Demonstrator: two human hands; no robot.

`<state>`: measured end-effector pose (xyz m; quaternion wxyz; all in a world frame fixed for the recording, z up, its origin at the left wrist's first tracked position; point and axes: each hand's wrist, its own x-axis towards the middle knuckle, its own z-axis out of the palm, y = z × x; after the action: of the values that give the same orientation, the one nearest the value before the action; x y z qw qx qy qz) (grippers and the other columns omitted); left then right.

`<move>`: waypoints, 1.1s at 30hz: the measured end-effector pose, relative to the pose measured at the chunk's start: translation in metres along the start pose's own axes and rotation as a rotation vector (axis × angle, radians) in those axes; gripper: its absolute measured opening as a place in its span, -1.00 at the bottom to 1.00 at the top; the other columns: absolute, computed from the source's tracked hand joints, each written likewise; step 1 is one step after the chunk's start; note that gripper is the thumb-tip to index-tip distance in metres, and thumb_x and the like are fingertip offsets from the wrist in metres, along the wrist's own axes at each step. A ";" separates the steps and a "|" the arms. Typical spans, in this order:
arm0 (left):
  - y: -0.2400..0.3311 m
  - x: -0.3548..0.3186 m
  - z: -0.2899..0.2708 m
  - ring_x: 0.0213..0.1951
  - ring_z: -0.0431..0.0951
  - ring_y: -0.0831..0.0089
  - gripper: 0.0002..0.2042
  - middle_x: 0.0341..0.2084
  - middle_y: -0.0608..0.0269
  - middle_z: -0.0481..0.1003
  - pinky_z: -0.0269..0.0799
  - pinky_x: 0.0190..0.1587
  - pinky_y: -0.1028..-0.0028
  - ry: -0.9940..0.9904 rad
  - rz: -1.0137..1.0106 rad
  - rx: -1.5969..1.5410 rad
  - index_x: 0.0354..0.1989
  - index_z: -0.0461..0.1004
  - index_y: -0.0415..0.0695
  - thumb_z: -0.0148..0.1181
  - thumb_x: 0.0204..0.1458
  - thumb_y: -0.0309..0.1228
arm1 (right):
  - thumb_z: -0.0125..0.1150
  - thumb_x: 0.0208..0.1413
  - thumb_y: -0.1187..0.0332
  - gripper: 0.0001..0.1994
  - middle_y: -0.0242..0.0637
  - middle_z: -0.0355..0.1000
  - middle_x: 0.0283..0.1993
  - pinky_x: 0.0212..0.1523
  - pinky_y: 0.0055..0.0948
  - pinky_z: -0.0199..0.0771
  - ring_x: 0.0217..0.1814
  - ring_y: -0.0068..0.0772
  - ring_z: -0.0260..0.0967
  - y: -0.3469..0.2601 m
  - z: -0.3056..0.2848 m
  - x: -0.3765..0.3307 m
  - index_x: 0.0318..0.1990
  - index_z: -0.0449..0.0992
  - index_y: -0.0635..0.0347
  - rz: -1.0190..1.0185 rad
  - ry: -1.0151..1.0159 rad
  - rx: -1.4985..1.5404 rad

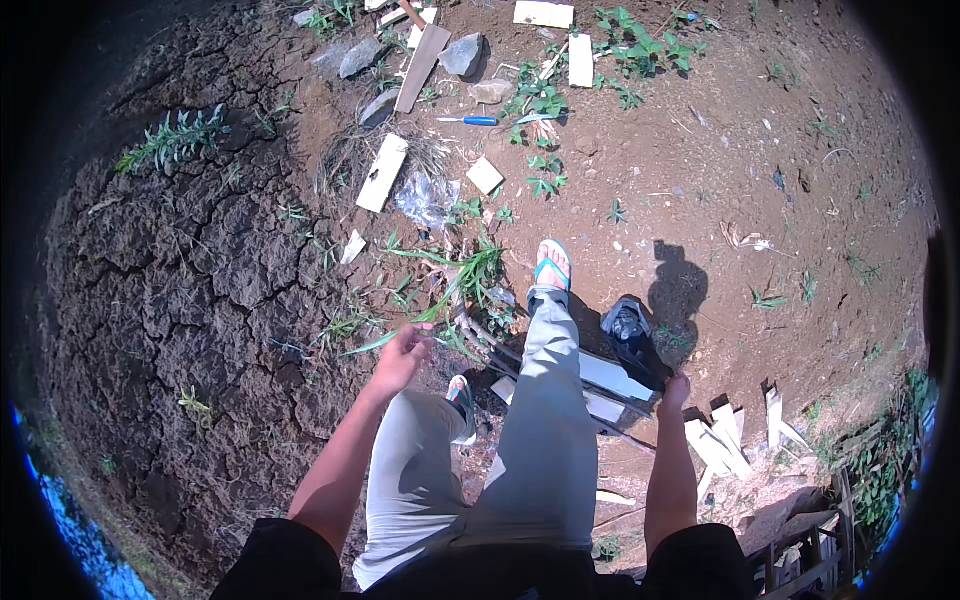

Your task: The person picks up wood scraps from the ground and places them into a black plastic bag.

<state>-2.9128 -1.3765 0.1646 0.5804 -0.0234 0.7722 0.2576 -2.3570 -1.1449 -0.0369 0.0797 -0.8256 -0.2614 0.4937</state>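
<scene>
Black bundle, cloth or bag (632, 332), hangs from right hand (677, 390), fingers closed on its lower end, carried clear of the ground. Left hand (402, 355) empty, fingers loosely curled, swung out beside green grass blades (455, 290), apparently for balance mid-stride.
</scene>
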 end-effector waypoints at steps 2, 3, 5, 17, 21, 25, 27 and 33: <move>0.025 -0.021 -0.043 -0.33 0.51 0.51 -0.70 -0.24 0.18 0.53 0.45 -0.27 0.50 0.160 0.046 0.002 0.11 0.36 -0.20 0.06 0.21 -0.46 | 0.00 -0.06 0.53 -0.57 -0.32 0.29 -0.36 -0.35 -0.52 0.28 -0.38 -0.50 0.29 -0.006 0.008 -0.067 0.05 0.35 0.27 -0.065 -0.037 -0.078; 0.037 -0.033 -0.070 -0.34 0.50 0.54 -0.70 -0.24 0.22 0.54 0.42 -0.31 0.54 0.222 0.086 -0.012 0.11 0.36 -0.19 0.06 0.22 -0.45 | 0.04 -0.06 0.51 -0.57 -0.32 0.30 -0.36 -0.36 -0.52 0.28 -0.39 -0.50 0.29 -0.017 0.021 -0.104 0.06 0.35 0.25 -0.070 -0.083 -0.120; 0.055 -0.056 -0.106 -0.35 0.49 0.59 -0.71 -0.25 0.27 0.54 0.38 -0.34 0.58 0.332 0.146 -0.039 0.11 0.36 -0.17 0.05 0.22 -0.43 | 0.09 -0.06 0.50 -0.58 -0.34 0.31 -0.41 -0.37 -0.51 0.29 -0.42 -0.52 0.29 -0.056 0.036 -0.167 0.05 0.35 0.25 -0.154 -0.131 -0.223; 0.161 -0.031 -0.134 -0.35 0.50 0.61 -0.66 -0.32 0.33 0.53 0.37 -0.36 0.60 0.183 0.331 -0.162 0.08 0.39 -0.17 0.20 0.14 -0.38 | 0.18 0.14 0.52 -0.63 -0.23 0.48 -0.17 -0.14 -0.42 0.38 -0.20 -0.44 0.43 -0.256 0.180 -0.393 0.10 0.31 0.24 -0.923 -0.205 -0.214; 0.165 0.010 -0.114 -0.20 0.54 0.50 -0.54 -0.10 0.25 0.51 0.40 -0.21 0.49 -0.135 0.227 -0.125 0.19 0.32 -0.08 0.22 0.14 -0.26 | 0.03 0.22 0.61 -0.57 -0.19 0.46 -0.02 0.01 -0.46 0.35 -0.02 -0.46 0.43 -0.298 0.225 -0.443 0.22 0.13 0.25 -0.865 -0.460 -0.112; 0.151 0.060 -0.125 0.15 0.39 0.27 -0.24 0.21 0.00 0.29 0.35 0.10 0.34 -0.269 0.170 -0.078 0.36 0.09 -0.15 0.31 0.07 -0.10 | 0.05 0.20 0.58 -0.45 -0.17 0.43 0.06 0.12 -0.41 0.30 0.12 -0.43 0.39 -0.331 0.282 -0.483 0.33 0.05 0.21 -0.838 -0.613 -0.162; 0.161 0.106 -0.153 0.27 0.29 0.19 -0.12 0.29 -0.10 0.18 0.25 0.23 0.29 -0.187 0.171 -0.099 0.40 -0.03 -0.21 0.34 0.03 -0.08 | 0.08 0.18 0.56 -0.42 -0.19 0.42 0.06 0.14 -0.38 0.31 0.18 -0.39 0.37 -0.356 0.336 -0.494 0.34 0.07 0.19 -0.817 -0.642 -0.236; 0.175 0.208 -0.287 -0.37 0.34 0.70 -0.74 -0.36 0.44 0.41 0.26 -0.32 0.62 0.270 0.323 -0.444 -0.18 0.38 -0.12 0.34 0.03 -0.50 | 0.08 0.15 0.60 -0.46 -0.27 0.39 0.00 -0.01 -0.48 0.35 0.02 -0.51 0.40 -0.406 0.472 -0.520 0.30 0.18 0.18 -0.693 -0.906 -0.333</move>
<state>-3.2927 -1.2917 0.0959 0.4049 -0.0604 0.7607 0.5037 -3.0998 -1.1246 0.2879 -0.0138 -0.4004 -0.5976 0.6945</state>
